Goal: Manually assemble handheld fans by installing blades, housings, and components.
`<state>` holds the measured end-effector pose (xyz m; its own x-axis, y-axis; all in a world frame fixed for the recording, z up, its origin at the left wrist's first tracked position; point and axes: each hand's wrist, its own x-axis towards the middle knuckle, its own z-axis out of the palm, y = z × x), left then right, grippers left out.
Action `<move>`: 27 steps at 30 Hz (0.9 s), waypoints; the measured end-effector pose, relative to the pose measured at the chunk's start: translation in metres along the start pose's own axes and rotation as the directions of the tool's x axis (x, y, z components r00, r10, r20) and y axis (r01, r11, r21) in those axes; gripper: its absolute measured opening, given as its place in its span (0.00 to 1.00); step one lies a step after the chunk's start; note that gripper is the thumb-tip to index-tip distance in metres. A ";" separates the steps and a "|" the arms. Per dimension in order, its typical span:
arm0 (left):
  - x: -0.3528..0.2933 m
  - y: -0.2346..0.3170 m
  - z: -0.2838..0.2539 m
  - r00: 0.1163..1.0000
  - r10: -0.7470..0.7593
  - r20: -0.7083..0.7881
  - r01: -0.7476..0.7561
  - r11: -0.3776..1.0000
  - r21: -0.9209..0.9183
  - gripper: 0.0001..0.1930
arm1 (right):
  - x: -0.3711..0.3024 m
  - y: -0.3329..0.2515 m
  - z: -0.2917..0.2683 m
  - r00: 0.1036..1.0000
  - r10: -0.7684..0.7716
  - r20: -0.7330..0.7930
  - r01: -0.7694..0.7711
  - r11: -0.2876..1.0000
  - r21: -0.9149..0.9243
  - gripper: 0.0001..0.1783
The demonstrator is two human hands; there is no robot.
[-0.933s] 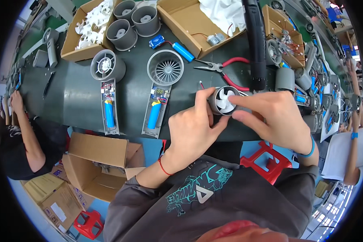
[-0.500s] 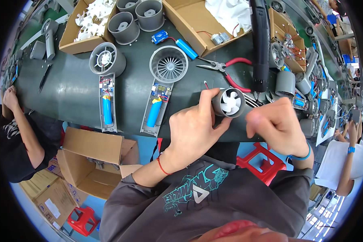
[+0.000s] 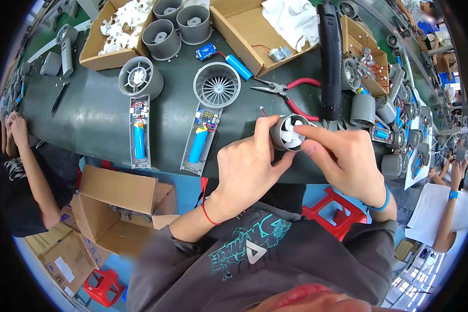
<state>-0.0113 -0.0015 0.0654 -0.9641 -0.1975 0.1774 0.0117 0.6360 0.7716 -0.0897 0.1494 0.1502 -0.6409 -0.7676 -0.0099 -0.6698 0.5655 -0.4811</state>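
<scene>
My left hand [image 3: 246,168] is closed round a short grey cylindrical fan housing [image 3: 276,136], thumb and fingers on its wall. Its open end is turned up to the right, with a white fan wheel [image 3: 290,134] inside. The index fingertip of my right hand [image 3: 346,156] reaches into the mouth and touches the blades. My right thumb is at the rim, the other fingers curled. A thin wire with a small white plug [image 3: 262,109] sticks out behind the housing. Beyond it lie red-handled pliers [image 3: 283,89] and a black electric screwdriver [image 3: 329,62].
Two grey fan units with open handles [image 3: 139,130] [image 3: 198,140] show blue batteries and circuit boards. Behind are grey cups [image 3: 161,39], a box of white fan wheels [image 3: 120,31] and a box with motors [image 3: 255,39]. Assorted parts crowd the right. Another person's arm [image 3: 34,151] is at left.
My right hand has moved left from beside the housing, and its index finger is now on the white fan wheel. My left hand still holds the housing, which has tilted slightly.
</scene>
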 end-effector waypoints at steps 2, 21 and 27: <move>0.000 0.000 0.001 1.000 -0.010 0.010 0.011 1.000 -0.016 0.27 | 0.000 -0.004 -0.001 1.000 0.008 -0.012 -0.008 1.000 -0.011 0.12; -0.010 0.016 -0.023 0.978 -0.171 0.123 0.194 0.958 -0.212 0.34 | 0.006 0.013 0.019 1.000 -0.011 -0.028 0.012 0.998 0.066 0.30; -0.008 0.014 -0.052 0.930 -0.067 -0.362 0.172 0.949 0.266 0.34 | -0.008 0.020 0.021 0.979 0.007 -0.204 0.068 0.932 0.356 0.36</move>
<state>0.0104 -0.0299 0.1071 -0.8010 -0.4966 0.3345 -0.2252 0.7675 0.6002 -0.0900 0.1604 0.1224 -0.7085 -0.6861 0.1656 -0.5339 0.3676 -0.7615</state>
